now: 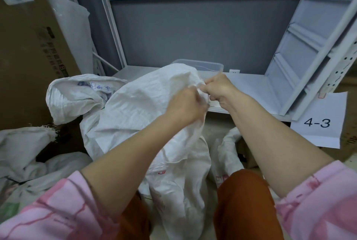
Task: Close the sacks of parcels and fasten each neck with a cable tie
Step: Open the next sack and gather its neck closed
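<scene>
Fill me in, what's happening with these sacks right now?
A person is working on a white woven sack standing between their knees. The left hand and the right hand both pinch the gathered fabric at its mouth, bunching it into a neck. Whether a cable tie is already on it cannot be told. More white sacks lie to the left, one slumped behind. A clear plastic tub sits on the low shelf behind, and a sheet marked 4-3 hangs at the right.
</scene>
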Tool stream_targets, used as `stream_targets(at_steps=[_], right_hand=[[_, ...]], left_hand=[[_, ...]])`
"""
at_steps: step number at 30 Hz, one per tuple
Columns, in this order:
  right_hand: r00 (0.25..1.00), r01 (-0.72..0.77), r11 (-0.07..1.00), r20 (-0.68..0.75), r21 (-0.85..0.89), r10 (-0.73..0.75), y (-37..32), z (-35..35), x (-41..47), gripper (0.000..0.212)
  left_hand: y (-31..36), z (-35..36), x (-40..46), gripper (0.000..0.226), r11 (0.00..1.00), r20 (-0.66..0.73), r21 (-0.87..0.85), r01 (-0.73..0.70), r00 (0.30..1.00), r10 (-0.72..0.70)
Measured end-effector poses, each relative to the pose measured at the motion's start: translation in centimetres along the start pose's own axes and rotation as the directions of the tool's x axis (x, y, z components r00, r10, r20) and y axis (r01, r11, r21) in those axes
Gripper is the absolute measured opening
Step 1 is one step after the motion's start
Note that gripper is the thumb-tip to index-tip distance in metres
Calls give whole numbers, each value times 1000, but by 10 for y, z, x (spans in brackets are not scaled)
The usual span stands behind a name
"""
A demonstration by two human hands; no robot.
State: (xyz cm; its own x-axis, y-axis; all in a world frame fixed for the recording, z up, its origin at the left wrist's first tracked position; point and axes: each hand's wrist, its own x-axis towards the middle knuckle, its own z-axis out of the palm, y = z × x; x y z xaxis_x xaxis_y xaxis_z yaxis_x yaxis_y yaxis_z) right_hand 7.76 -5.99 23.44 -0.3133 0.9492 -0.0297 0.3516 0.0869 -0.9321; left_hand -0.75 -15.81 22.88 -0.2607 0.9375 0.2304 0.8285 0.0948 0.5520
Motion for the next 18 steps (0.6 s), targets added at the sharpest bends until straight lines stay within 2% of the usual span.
stream_targets(at_steps=[1,2,3,5,6,8,10,11,13,16,18], right_hand=[[999,-10,998,45,61,7,4,-6,-1,15],[996,-28,995,82,94,21,9,-11,0,15],[992,-37,992,126,119,22,13,-17,-2,14],[981,-48,988,195,145,19,19,-25,-4,26],[971,-51,985,237,162,12,20,-27,-5,27],[944,-65,983,329,171,5,23,-31,-7,23],[923,-85,983,385,161,17,27,-36,-9,23],[915,-94,984,403,149,26,30,-39,-10,24],[901,-117,984,430,133,49,37,-45,-11,27],[892,-177,973,442,151,93,49,-54,-11,37],[876,-241,954,464,177,135,54,-60,-15,33]], left_hand=[[-6,-7,5,35,999,-116,40,15,993,-10],[-12,-17,9,47,996,-199,76,36,980,-20],[-18,-26,13,59,994,-252,97,52,967,-26],[-27,-42,22,80,987,-276,143,69,961,-28],[-31,-48,27,83,984,-227,164,73,973,-35],[-34,-53,36,69,980,-1,187,70,997,-71],[-34,-57,38,41,967,245,250,50,963,-113],[-33,-60,39,31,960,322,280,28,939,-121],[-32,-67,39,29,966,444,258,12,886,-130],[-29,-80,39,33,983,617,57,176,768,-174],[-30,-84,43,33,957,638,-8,291,738,-219]])
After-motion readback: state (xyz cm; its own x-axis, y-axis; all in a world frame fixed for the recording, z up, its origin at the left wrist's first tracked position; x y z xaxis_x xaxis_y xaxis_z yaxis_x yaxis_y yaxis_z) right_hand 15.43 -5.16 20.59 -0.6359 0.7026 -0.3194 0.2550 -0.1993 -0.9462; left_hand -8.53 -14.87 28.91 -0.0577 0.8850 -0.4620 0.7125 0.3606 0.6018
